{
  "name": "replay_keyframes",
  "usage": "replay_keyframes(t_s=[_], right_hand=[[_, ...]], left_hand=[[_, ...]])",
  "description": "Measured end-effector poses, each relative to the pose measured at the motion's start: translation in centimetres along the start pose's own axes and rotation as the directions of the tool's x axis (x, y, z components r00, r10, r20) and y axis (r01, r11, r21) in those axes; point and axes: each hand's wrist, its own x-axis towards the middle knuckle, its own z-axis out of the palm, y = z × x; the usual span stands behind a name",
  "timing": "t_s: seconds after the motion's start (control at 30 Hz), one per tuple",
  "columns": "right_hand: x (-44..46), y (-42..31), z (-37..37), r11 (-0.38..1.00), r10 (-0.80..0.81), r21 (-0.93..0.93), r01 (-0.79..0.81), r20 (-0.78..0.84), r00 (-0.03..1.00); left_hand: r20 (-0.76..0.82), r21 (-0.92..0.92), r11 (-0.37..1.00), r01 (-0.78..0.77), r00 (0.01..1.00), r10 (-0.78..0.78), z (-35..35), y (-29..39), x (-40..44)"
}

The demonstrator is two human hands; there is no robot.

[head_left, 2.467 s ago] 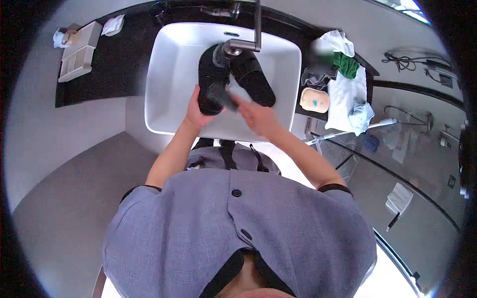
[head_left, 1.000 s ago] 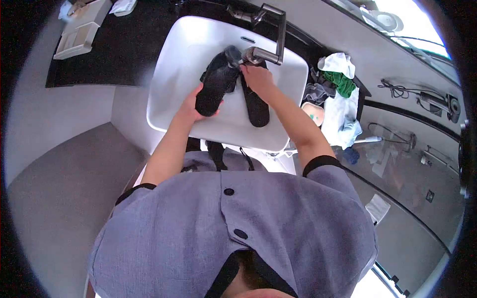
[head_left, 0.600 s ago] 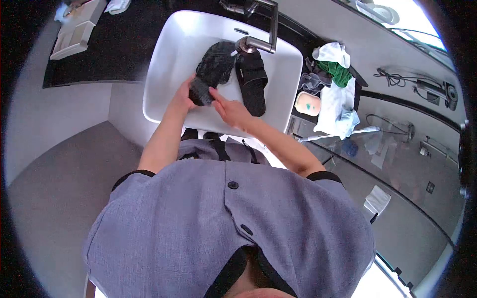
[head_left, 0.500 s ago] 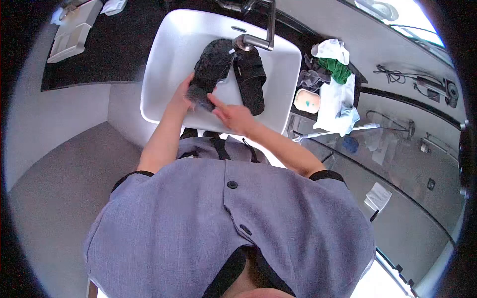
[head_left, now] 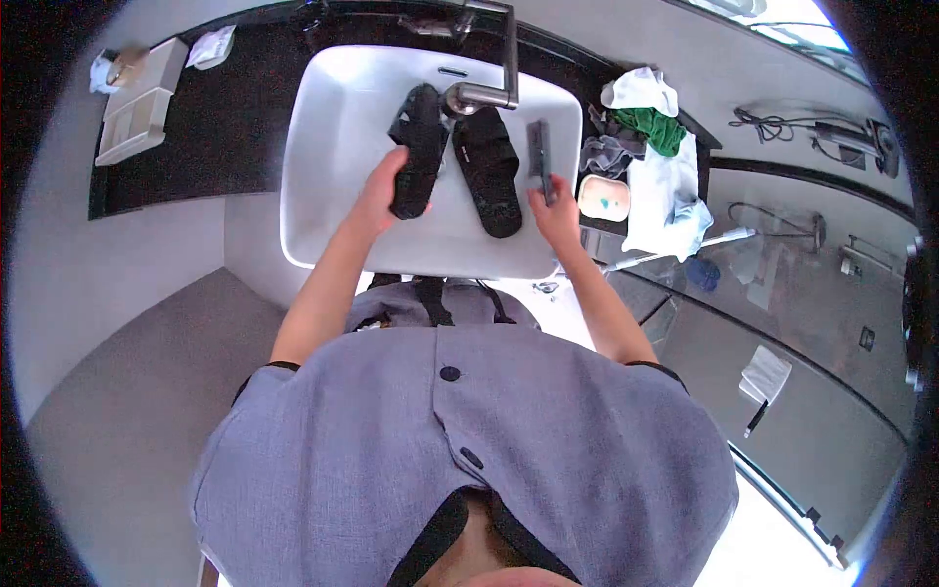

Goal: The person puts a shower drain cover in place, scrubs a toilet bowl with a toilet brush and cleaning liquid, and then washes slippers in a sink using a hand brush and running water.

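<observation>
In the white sink, my left hand (head_left: 379,199) is closed around the lower part of a black slipper (head_left: 421,161), tilted under the faucet (head_left: 479,97). A second black slipper (head_left: 489,174) lies beside it, strap up, touched by neither hand. At the sink's right side my right hand (head_left: 556,210) grips the handle of a grey brush (head_left: 539,155), held apart from both slippers. The fingers of my left hand beneath the slipper are mostly hidden.
The white sink (head_left: 328,220) stands on a dark counter (head_left: 235,127). Right of it are a soap dish (head_left: 604,198), a green cloth (head_left: 653,130), a white towel (head_left: 657,201) and grey cloths (head_left: 611,152). A pale tray (head_left: 137,125) sits at the left. A glass panel is at the right.
My right hand has moved the brush off the slipper, away to the sink's right side. My left hand still holds its slipper, now turned more upright in view. The camera view has shifted slightly.
</observation>
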Motion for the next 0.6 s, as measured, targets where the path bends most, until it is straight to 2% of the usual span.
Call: replay_keyframes(t_s=[0.03,0.07,0.1,0.13,0.17,0.27,0.3,0.33,0.37,0.43,0.47,0.5,0.6], right_hand=[[0.9,-0.4,0.9,0.986,-0.164,-0.064,0.157,-0.121,0.979],[1.6,-0.9,1.7,0.987,0.048,0.155,-0.044,-0.025,0.999],[2.3,-1.5,2.4,0.904,0.230,0.343,-0.255,0.114,0.967],[2.8,-2.4,2.8,0.746,0.364,0.482,-0.460,0.283,0.887],[3.1,-3.3,3.2,0.670,0.406,0.533,-0.517,0.320,0.856],[3.8,-5.0,5.0,0.420,0.478,0.666,-0.616,0.415,0.774],[4.1,-4.6,6.1,0.346,0.485,0.706,-0.618,0.429,0.762],[4.2,-4.5,6.7,0.272,0.490,0.740,-0.615,0.444,0.750],[4.0,-5.3,6.3,0.214,0.476,0.763,-0.609,0.463,0.748],[3.3,-6.1,6.3,0.112,0.509,0.799,-0.591,0.465,0.725],[3.1,-6.6,6.2,0.066,0.523,0.813,-0.578,0.465,0.714],[2.7,-8.0,5.2,0.006,0.506,0.814,-0.581,0.499,0.704],[1.8,-9.8,3.2,0.217,0.472,0.810,-0.545,0.402,0.785]], left_hand=[[-0.090,0.354,0.932,-0.075,0.989,0.114,1.4,-0.3,0.4],[-0.070,0.700,0.683,-0.209,0.931,0.357,1.2,-1.2,0.7],[0.048,0.920,0.298,-0.254,0.829,0.558,0.5,-3.0,0.9],[0.241,0.970,-0.141,-0.198,0.701,0.671,1.6,-3.3,-0.1],[0.108,0.959,-0.279,0.050,0.845,0.523,2.1,-2.9,-1.5],[0.097,0.888,-0.433,0.158,0.854,0.510,1.3,-3.3,-2.1],[-0.026,0.990,-0.109,0.093,0.865,0.502,0.4,-3.6,-0.5],[-0.140,0.972,0.232,0.036,0.881,0.452,-0.8,-3.8,2.2],[-0.231,0.836,0.548,-0.008,0.902,0.365,-1.5,-3.8,4.1],[-0.300,0.609,0.792,-0.027,0.917,0.262,0.3,-2.9,5.0],[-0.380,0.374,0.927,-0.008,0.911,0.161,1.7,-2.1,5.6],[-0.454,0.110,0.994,-0.008,0.889,0.058,3.0,-1.3,6.1],[-0.503,0.118,0.984,-0.135,0.846,0.176,3.3,-0.4,5.9]])
